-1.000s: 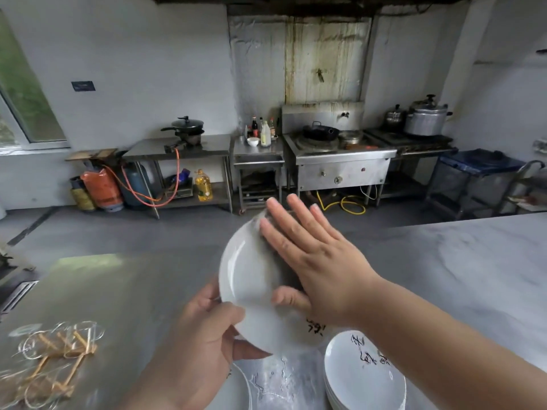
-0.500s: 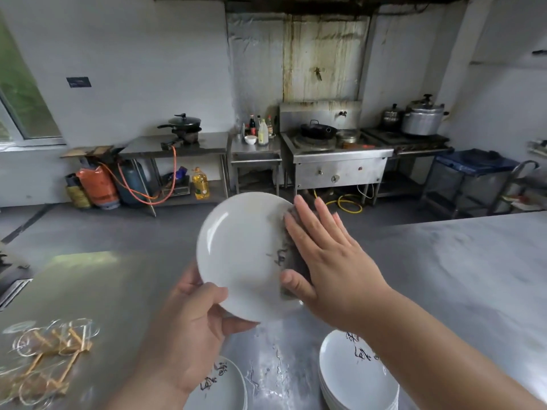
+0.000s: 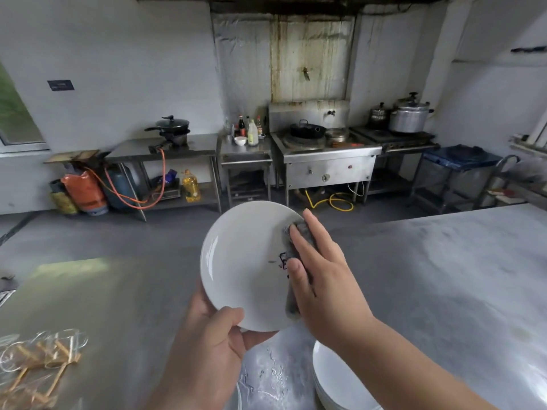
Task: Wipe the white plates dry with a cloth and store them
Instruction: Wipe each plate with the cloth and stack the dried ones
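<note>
Item 1: left hand (image 3: 213, 344), bare, uncovered through the wrist.
Item 2: left forearm (image 3: 177, 389), bare, a short stretch in view.
Item 3: right hand (image 3: 322, 279), bare; short pale nails on thumb and forefinger.
Item 4: right forearm (image 3: 414, 362), bare along its whole visible length.

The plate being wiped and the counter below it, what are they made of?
Plate: likely glazed ceramic, glossy white with a sharp highlight by its left rim. Counter: probably brushed stainless steel, dull grey sheen with a soft reflection.
</note>
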{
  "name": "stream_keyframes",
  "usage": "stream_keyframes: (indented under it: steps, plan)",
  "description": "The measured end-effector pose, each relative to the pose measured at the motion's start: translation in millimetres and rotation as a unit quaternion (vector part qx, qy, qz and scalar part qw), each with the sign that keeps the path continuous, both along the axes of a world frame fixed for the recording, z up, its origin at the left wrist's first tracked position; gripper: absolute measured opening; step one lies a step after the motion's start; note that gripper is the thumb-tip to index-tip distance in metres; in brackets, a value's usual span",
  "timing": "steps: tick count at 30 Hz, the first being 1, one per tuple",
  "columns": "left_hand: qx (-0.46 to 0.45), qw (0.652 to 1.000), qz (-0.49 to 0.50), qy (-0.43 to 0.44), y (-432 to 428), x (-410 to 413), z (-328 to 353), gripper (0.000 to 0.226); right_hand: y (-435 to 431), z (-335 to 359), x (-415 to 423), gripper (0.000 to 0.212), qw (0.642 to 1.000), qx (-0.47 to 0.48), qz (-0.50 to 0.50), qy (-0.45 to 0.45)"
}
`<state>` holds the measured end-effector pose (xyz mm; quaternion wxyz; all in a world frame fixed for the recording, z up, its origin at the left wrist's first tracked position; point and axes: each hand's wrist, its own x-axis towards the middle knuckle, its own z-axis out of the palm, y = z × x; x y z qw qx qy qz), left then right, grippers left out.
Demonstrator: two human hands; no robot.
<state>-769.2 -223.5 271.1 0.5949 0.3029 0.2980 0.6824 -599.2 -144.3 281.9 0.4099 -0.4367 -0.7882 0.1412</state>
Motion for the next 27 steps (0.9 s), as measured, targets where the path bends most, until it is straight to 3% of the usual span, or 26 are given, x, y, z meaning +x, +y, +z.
stream_keyframes:
  steps: [6, 9, 11, 14, 17, 19, 23, 27]
  plan:
    - [-0.004, 1.000, -0.026, 0.011, -6.5, 3.8, -8.8, 0.083, -33.2, -40.2, -2.7, 0.048, 0.988, 0.021, -0.009, 0.152]
    - [-0.053, 0.997, -0.063, -0.007, -3.1, -18.6, 5.9, 0.062, -10.5, -16.7, 18.5, 0.046, 0.991, 0.073, 0.063, 0.093]
    - [-0.102, 0.989, -0.103, 0.029, 1.6, -42.6, 18.9, 0.047, 4.7, 2.9, 30.4, 0.051, 0.987, 0.097, 0.128, 0.009]
    - [-0.128, 0.984, -0.099, 0.079, 7.6, -64.1, 26.9, 0.055, 19.1, 26.5, 30.2, 0.070, 0.969, 0.098, 0.180, -0.140]
    - [-0.092, 0.993, -0.062, 0.044, 8.1, -54.1, 23.6, 0.053, 23.2, 38.1, 23.7, 0.087, 0.963, 0.067, 0.138, -0.221]
    - [-0.064, 0.997, -0.040, 0.011, 9.4, -42.1, 17.5, 0.056, 11.0, 25.4, 18.6, 0.092, 0.972, 0.041, 0.087, -0.215]
    - [-0.056, 0.998, 0.019, -0.016, 10.2, -21.4, 4.5, 0.054, -51.1, -31.8, -5.1, 0.089, 0.993, 0.021, 0.032, -0.109]
    - [-0.051, 0.999, 0.006, -0.006, 4.7, -11.5, -3.0, 0.057, -27.6, -17.8, 0.7, 0.098, 0.986, -0.005, 0.005, -0.167]
